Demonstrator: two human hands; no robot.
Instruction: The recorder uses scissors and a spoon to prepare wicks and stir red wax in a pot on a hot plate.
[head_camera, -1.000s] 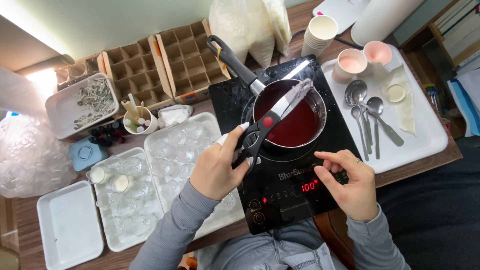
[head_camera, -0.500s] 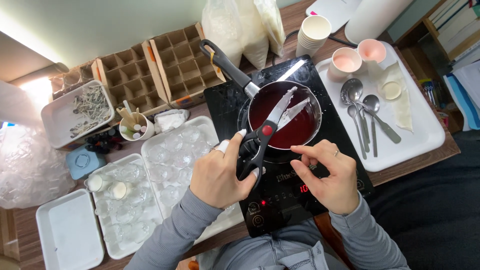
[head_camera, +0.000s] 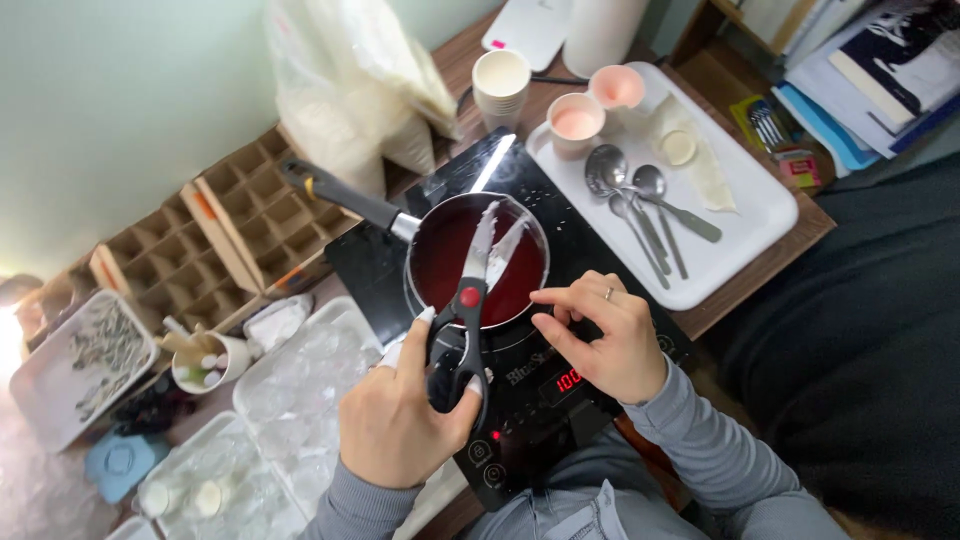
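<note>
My left hand (head_camera: 405, 420) grips the black handles of a pair of scissors (head_camera: 468, 310) with a red pivot. The blades are apart and reach over a small saucepan (head_camera: 425, 240) of dark red liquid. The pan stands on a black induction cooker (head_camera: 575, 255) with a lit red display. My right hand (head_camera: 605, 335) rests on the cooker just right of the pan's near rim, fingers curled and pinched towards the rim, holding nothing that I can make out.
A white tray (head_camera: 745, 215) at the right carries several spoons (head_camera: 630, 195), two pink cups and a small dish. Clear moulded trays (head_camera: 290, 385) lie left of the cooker. Cardboard dividers (head_camera: 215, 235), a plastic bag, paper cups (head_camera: 500, 85) and a small cup of sticks stand behind.
My right hand moved from the cooker's control panel up to the pan's near rim. The scissors swung more upright over the pan, and the blades stay apart. The camera has moved closer.
</note>
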